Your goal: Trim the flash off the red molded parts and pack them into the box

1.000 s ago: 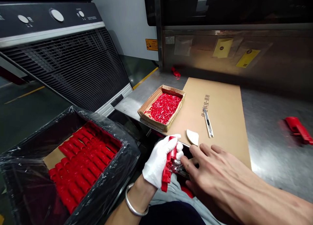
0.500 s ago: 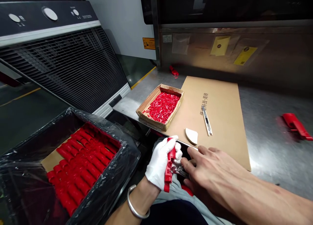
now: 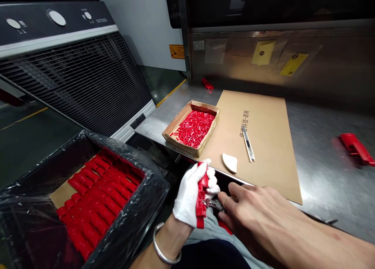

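My left hand (image 3: pixel 190 195), in a white glove, is closed round a red plastic part (image 3: pixel 201 198) held upright above my lap. My bare right hand (image 3: pixel 246 210) grips a pair of cutting pliers (image 3: pixel 215 203) by the handles; a red handle shows below the fingers. The metal jaws touch or nearly touch the side of the red part, near its middle. Whether the jaws are closed on it I cannot tell. Just beyond the hands, a white fan-shaped pad (image 3: pixel 229 163) lies at the front edge of a cardboard sheet (image 3: pixel 269 144).
A shallow cardboard box (image 3: pixel 166 134) of small red scraps sits at the table's front left. A utility knife (image 3: pixel 248 144) lies on the cardboard. Further red parts rest on the metal table (image 3: pixel 322 144). Lower left, a crate lined with black plastic (image 3: pixel 146 206) holds rows of red parts.
My right hand has moved slightly down and left, its fingers more curled round the pliers. The left hand still holds the red part in nearly the same spot.
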### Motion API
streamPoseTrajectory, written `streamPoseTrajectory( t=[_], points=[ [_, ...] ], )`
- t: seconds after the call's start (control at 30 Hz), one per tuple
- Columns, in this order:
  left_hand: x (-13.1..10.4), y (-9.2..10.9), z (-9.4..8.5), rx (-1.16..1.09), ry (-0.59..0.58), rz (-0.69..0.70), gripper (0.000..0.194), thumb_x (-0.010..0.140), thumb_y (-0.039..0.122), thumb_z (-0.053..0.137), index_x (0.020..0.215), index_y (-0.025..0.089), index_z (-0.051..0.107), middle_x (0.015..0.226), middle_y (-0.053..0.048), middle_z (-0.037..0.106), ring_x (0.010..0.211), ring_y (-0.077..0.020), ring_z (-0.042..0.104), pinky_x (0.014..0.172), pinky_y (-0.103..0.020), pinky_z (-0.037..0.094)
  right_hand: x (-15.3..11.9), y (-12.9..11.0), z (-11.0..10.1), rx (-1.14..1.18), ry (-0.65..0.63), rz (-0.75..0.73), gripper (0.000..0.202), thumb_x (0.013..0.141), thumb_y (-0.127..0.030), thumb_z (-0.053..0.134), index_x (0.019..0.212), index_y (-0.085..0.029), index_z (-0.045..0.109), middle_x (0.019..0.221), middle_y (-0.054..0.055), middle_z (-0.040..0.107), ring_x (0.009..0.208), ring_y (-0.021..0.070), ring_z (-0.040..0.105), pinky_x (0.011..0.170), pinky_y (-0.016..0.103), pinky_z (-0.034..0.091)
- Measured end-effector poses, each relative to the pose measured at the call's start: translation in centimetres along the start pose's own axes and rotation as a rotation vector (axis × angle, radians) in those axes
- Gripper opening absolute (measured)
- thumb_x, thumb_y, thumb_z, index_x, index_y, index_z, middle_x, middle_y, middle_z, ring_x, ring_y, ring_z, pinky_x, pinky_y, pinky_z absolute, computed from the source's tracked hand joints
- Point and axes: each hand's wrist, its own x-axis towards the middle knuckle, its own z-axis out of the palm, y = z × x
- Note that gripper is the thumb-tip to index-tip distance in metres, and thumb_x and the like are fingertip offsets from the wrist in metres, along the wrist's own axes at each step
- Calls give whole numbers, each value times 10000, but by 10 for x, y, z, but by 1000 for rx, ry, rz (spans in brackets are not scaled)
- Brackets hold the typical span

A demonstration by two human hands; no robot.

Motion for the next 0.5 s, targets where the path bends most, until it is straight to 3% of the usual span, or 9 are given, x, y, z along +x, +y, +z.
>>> streamPoseTrajectory(
  t=[0.13,0.23,0.37,0.5],
  points=[
    [-3,0,3,23,-7,-18,134,881,222,610,939,157,508,662,41,423,498,-49,350,454,-155,294,2,-2,-10,-31,-126,-4,113,863,-264,553,901,-167,596,809,69,571,620,167,532,543,275,377],
    [-6,1,3,86,-12,15,179,876,268,624,973,176,505,675,36,444,497,-54,370,440,-158,283,4,-3,-18,-105,-78,-10,144,764,-270,629,865,-171,601,811,83,568,691,216,558,563,298,417],
    [-7,2,3,143,-73,61,181,919,316,566,1029,183,512,699,23,480,512,-61,391,448,-166,288,7,-4,-26,-188,-38,-1,192,654,-249,667,824,-180,611,774,88,578,639,241,546,546,350,439],
    [-7,4,4,163,-43,94,195,912,282,574,1063,164,534,697,20,483,522,-60,395,455,-158,312,9,-4,-28,-215,13,-25,183,646,-248,672,811,-181,627,762,88,596,631,248,555,524,358,450]
  ],
)
